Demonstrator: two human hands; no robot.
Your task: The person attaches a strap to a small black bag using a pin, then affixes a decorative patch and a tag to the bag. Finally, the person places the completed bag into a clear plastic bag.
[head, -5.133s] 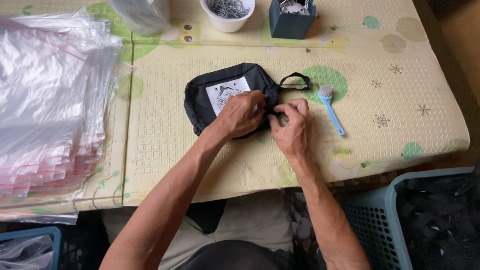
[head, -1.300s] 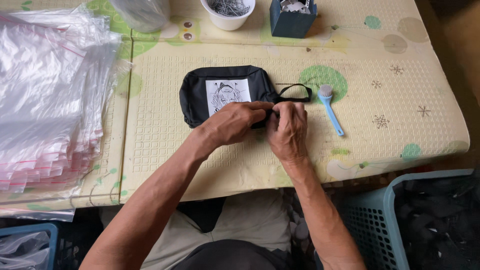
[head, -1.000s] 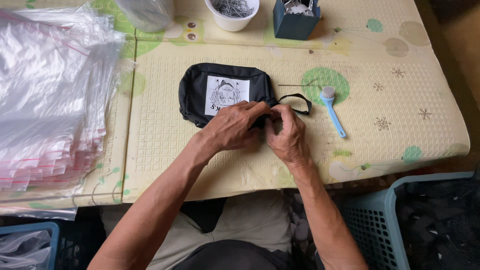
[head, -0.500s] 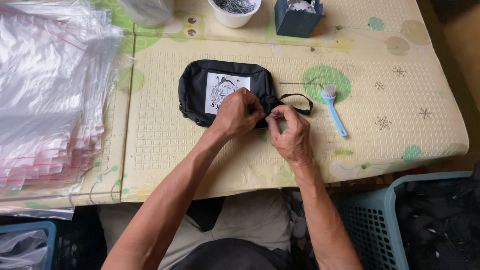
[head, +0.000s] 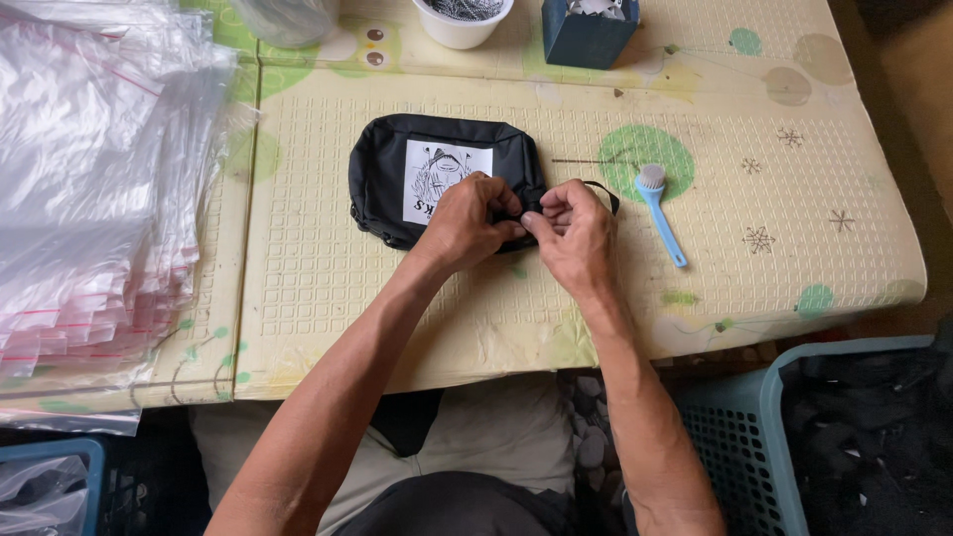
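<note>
A small black pouch [head: 397, 174] with a white printed patch on its face lies flat on the pale embossed mat [head: 774, 268], a little left of the middle and within easy reach of the seated person. It sits face up with its long side running left to right, which puts its right end, where a thin black loop [head: 601, 192] sticks out, right under both hands.

The left hand [head: 467, 220] rests across the near right corner of the pouch, fingers curled down and pinched tight on the fabric edge there. The right hand [head: 574, 230] meets it just beside that corner, thumb and forefinger closed together on something small at the pouch's edge; what exactly sits between the fingertips is too small to tell. Neither hand is open; both are closed in a fine pinch, knuckles nearly touching.

Just right of the hands lies a small blue-handled brush [head: 660, 210], bristles toward the far side, handy but untouched. On the far edge stand a white cup [head: 462, 15] and a dark blue box [head: 588, 25]. A thick stack of clear plastic bags [head: 89, 169] fills the left side of the mat, and a blue basket [head: 764, 427] with dark items stands at the near right, beside the person's leg.
</note>
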